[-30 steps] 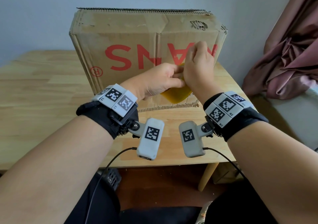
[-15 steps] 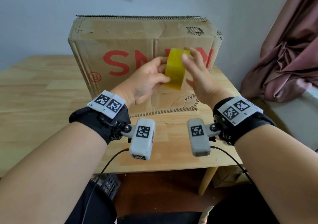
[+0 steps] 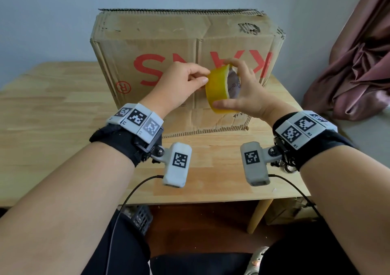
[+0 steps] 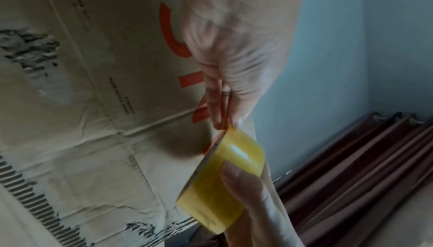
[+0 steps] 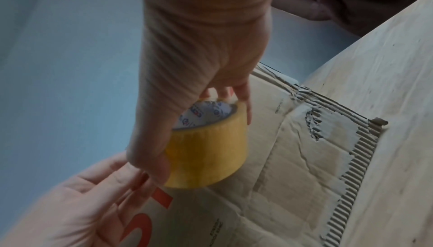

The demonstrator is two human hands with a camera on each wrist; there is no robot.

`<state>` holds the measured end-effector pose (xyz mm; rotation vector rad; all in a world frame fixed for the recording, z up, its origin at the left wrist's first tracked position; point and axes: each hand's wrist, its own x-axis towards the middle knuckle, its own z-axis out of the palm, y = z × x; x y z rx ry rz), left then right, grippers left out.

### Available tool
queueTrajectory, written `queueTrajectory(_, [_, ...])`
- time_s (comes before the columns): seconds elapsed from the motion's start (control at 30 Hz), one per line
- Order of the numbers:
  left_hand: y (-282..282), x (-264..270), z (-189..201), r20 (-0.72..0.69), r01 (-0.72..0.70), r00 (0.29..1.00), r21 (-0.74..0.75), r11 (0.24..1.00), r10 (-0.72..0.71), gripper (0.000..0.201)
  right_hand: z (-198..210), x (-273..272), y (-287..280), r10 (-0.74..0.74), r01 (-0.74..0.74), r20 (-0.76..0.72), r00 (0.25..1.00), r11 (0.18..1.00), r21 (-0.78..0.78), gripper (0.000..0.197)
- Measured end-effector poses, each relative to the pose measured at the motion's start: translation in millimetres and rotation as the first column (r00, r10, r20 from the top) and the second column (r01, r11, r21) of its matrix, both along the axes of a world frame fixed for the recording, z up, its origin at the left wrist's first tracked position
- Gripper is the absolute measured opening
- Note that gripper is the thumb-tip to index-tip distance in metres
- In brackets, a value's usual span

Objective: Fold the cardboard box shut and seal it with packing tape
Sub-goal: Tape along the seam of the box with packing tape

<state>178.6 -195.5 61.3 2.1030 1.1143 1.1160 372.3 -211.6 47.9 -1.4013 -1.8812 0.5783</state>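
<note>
On the table (image 3: 63, 110) stands the box (image 3: 168, 42); right hand (image 3: 247, 97) clasps tape (image 3: 215, 93), left hand (image 3: 179, 84) pinches it.

Count on inspection: one cardboard box (image 3: 168, 42), one roll of tape (image 3: 215, 93) (between the fingers of both hands), one table (image 3: 52, 106), one curtain (image 3: 358, 63), two hands, two wrist cameras.

The yellow roll of packing tape (image 3: 219, 91), gripped low between both hands a second ago, is now raised and turned so its printed white core shows. The right hand (image 3: 247, 93) now spans the roll (thumb below, fingers above), while the left hand (image 3: 179, 84) has shifted to its left edge, fingertips pinched there.
</note>
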Motion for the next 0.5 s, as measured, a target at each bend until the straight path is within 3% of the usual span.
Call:
queueTrajectory(0.2, [-0.9,-3.0,2.7,-0.099,-0.04,0.994,0.03,0.999,0.043,0.006,3.3,-1.2,-3.1,0.022,-0.022,0.107,0.994,1.0,0.004,0.102])
queueTrajectory(0.5, [-0.7,-2.3,1.5,-0.364,-0.021,0.93,0.1,0.995,0.056,0.005,7.9,-8.4,-6.5,0.036,-0.028,0.194,0.98,0.999,-0.04,0.102])
